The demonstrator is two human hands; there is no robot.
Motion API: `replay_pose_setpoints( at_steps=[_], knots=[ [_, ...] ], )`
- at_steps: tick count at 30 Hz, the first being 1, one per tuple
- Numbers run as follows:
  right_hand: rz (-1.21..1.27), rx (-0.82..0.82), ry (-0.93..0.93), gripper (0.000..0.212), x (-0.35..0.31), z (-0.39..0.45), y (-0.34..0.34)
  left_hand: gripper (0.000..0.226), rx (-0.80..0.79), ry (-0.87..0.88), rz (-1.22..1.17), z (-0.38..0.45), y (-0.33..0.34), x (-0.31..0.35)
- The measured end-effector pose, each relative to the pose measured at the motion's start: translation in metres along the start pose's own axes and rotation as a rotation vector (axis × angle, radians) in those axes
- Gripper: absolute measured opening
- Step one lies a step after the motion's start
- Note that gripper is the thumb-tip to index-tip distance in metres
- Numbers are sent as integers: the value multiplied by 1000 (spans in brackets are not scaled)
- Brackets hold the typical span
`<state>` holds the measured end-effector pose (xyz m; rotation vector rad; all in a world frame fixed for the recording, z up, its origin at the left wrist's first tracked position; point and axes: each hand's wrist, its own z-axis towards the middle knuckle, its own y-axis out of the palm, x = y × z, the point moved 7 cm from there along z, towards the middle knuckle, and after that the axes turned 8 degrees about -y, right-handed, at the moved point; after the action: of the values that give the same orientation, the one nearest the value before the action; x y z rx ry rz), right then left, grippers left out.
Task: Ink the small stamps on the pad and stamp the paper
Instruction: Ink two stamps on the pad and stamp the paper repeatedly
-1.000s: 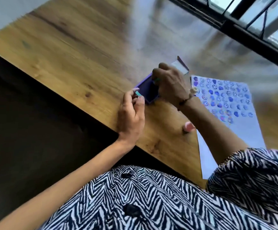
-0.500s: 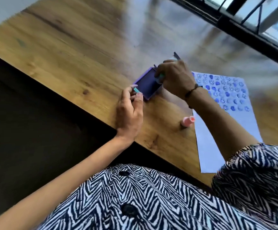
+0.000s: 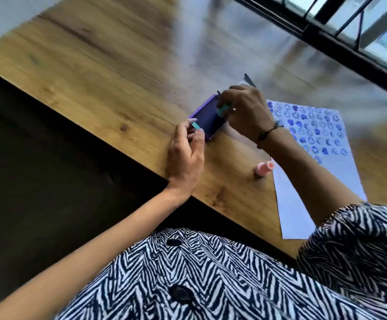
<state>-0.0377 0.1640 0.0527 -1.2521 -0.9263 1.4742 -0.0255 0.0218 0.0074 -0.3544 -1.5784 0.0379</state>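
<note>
A purple ink pad (image 3: pixel 207 118) lies open on the wooden table (image 3: pixel 109 65), its lid behind my right hand. My right hand (image 3: pixel 245 109) pinches a small teal stamp (image 3: pixel 223 109) just over the pad's far end; whether it touches the ink I cannot tell. My left hand (image 3: pixel 185 153) rests at the pad's near corner, fingers closed on another small teal stamp (image 3: pixel 195 125). The white paper (image 3: pixel 315 181) lies to the right, its upper half covered with several blue smiley and blob prints. A pink stamp (image 3: pixel 263 169) stands by the paper's left edge.
The table's front edge runs diagonally from upper left to lower right, with dark floor below it. A black window frame (image 3: pixel 326 31) crosses the top right. My zebra-patterned sleeves and shirt fill the bottom of the view.
My right hand has drawn back slightly, so the teal stamp in it now shows above the pad. The left hand stays at the pad's corner. The camera has shifted a little.
</note>
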Motion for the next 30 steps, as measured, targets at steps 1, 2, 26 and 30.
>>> replay_pose_setpoints(
  at_steps=[1,2,26,30],
  knots=[
    [-4,7,-10,16,-2,-1,0,25,-1,1,-1,1,0,0],
    [0,4,-12,16,-4,-1,2,27,1,3,-3,2,0,0],
    [48,5,-12,15,-30,-9,6,26,-2,46,-19,0,-1,3],
    [68,-32,36,16,-23,-13,10,28,-15,48,-22,-1,-1,2]
  ],
)
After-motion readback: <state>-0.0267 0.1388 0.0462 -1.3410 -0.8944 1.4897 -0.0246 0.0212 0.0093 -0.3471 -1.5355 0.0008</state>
